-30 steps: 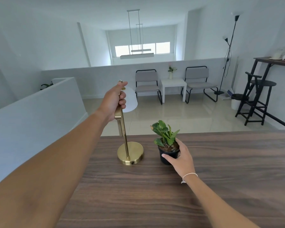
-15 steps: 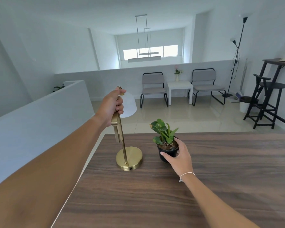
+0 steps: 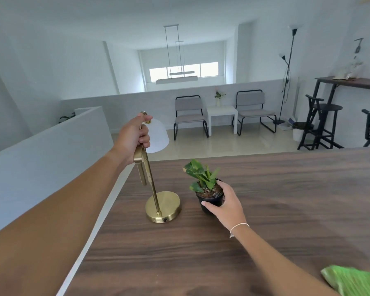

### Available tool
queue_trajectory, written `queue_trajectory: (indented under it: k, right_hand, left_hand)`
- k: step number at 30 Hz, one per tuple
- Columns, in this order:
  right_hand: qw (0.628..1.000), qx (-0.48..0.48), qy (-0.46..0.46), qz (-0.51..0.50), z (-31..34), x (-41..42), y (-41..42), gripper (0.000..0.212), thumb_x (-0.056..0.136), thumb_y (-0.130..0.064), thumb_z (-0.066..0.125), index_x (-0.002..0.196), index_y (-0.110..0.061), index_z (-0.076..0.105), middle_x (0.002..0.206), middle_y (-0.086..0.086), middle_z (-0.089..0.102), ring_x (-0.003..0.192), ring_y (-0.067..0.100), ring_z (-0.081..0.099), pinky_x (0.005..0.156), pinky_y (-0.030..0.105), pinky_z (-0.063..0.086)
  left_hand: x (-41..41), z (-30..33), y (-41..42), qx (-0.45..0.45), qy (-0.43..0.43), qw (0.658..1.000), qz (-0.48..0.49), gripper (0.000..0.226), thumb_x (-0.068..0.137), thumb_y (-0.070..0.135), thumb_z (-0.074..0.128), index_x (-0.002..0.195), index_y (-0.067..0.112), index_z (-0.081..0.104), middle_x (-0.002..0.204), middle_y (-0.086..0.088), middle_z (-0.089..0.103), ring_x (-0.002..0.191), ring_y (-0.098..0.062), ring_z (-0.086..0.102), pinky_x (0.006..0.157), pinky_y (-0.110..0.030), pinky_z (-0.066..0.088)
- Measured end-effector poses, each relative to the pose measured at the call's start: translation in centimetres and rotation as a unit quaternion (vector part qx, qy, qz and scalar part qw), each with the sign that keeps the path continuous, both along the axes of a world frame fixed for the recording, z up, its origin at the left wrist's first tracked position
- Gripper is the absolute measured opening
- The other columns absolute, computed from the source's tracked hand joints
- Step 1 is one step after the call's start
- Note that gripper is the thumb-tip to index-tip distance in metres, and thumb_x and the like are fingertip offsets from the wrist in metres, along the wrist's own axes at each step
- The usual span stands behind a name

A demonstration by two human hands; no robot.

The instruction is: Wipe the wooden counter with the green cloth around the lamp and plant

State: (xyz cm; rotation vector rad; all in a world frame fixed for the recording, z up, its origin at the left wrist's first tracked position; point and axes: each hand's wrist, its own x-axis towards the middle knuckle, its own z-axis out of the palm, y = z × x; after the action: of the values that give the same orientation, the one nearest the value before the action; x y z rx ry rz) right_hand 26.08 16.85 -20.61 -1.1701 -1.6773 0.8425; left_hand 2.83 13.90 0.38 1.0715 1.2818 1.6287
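Two bare, sleeveless forearms, a thin white string bracelet [image 3: 239,226] on the right wrist

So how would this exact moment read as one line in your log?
left hand: grips lamp stem | right hand: holds plant pot | green cloth: lying on counter, untouched | wiping: not underway

Lamp [image 3: 162,207] left of plant [image 3: 205,184] (on counter [image 3: 286,199])

The dark wood-grain counter [image 3: 286,210] carries three things. A brass lamp [image 3: 162,207] stands on its round base below the left-hand fingers [image 3: 144,137], and a potted plant [image 3: 208,193] in a black pot sits just beside it, against the right-hand fingers [image 3: 207,204]. A green cloth [image 3: 355,282] lies well apart from both, at the near right edge.
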Motion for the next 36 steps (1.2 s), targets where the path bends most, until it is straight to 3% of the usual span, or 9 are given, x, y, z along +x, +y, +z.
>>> queue_trajectory:
  k: [8, 11, 20, 29, 33, 36]
  right_hand:
    - [0.998, -0.004, -0.011, -0.065, 0.1, 0.9, -8.7, 0.073, 0.068, -0.029, 0.080, 0.131, -0.025, 0.045, 0.123, -0.019, 0.046, 0.113, 0.001, 0.047, 0.102, 0.024, 0.039]
    - [0.996, -0.011, -0.022, -0.084, -0.2, 1.7, -10.6, 0.074, 0.067, -0.030, 0.081, 0.131, -0.024, 0.045, 0.121, -0.020, 0.045, 0.115, 0.004, 0.048, 0.103, 0.027, 0.041]
    - [0.993, -0.038, 0.005, -0.108, -0.5, 4.0, -11.7, 0.077, 0.066, -0.030, 0.082, 0.133, -0.022, 0.044, 0.131, -0.005, 0.051, 0.120, 0.015, 0.052, 0.105, 0.039, 0.043]
    - [0.996, -0.034, 0.008, -0.086, -0.6, 4.4, -11.6, 0.080, 0.069, -0.027, 0.081, 0.137, -0.019, 0.040, 0.138, -0.001, 0.046, 0.127, 0.015, 0.045, 0.108, 0.032, 0.037]
    - [0.997, -0.049, -0.007, -0.064, 0.0, 4.9, -11.8, 0.086, 0.072, -0.028, 0.078, 0.143, -0.022, 0.032, 0.143, -0.001, 0.040, 0.131, 0.014, 0.040, 0.105, 0.024, 0.031]
    - [0.997, -0.059, -0.001, -0.057, 0.4, 5.4, -12.5, 0.089, 0.073, -0.029, 0.078, 0.145, -0.025, 0.026, 0.147, -0.003, 0.036, 0.134, 0.014, 0.037, 0.103, 0.023, 0.029]
  left_hand:
    - [-0.4, 0.1, -5.6, 0.021, 0.004, 0.999, -0.034, 0.024, 0.095, 0.036, 0.040, 0.096, 0.022, 0.060, 0.049, 0.010, 0.028, 0.038, -0.007, 0.024, 0.042, -0.019, 0.025]
    - [-0.3, -0.4, -7.1, 0.016, -0.008, 0.999, -0.041, 0.025, 0.095, 0.037, 0.039, 0.094, 0.022, 0.059, 0.046, 0.012, 0.028, 0.037, -0.007, 0.024, 0.043, -0.019, 0.024]
    - [0.4, -0.7, -8.9, 0.019, -0.012, 0.999, -0.045, 0.022, 0.093, 0.036, 0.042, 0.095, 0.023, 0.060, 0.045, 0.012, 0.029, 0.039, -0.007, 0.023, 0.044, -0.020, 0.023]
    - [0.9, -0.6, -9.3, -0.002, -0.012, 1.000, -0.016, 0.028, 0.095, 0.041, 0.038, 0.098, 0.024, 0.061, 0.045, 0.010, 0.035, 0.041, -0.008, 0.034, 0.047, -0.019, 0.033]
    - [1.4, -0.9, -10.4, -0.001, 0.021, 1.000, 0.021, 0.028, 0.094, 0.040, 0.039, 0.104, 0.024, 0.059, 0.072, 0.001, 0.057, 0.061, -0.012, 0.053, 0.065, -0.025, 0.048]
    - [1.4, -1.7, -11.5, -0.007, 0.041, 0.998, 0.041, 0.030, 0.093, 0.042, 0.040, 0.112, 0.024, 0.056, 0.098, -0.004, 0.063, 0.076, -0.014, 0.056, 0.072, -0.029, 0.048]
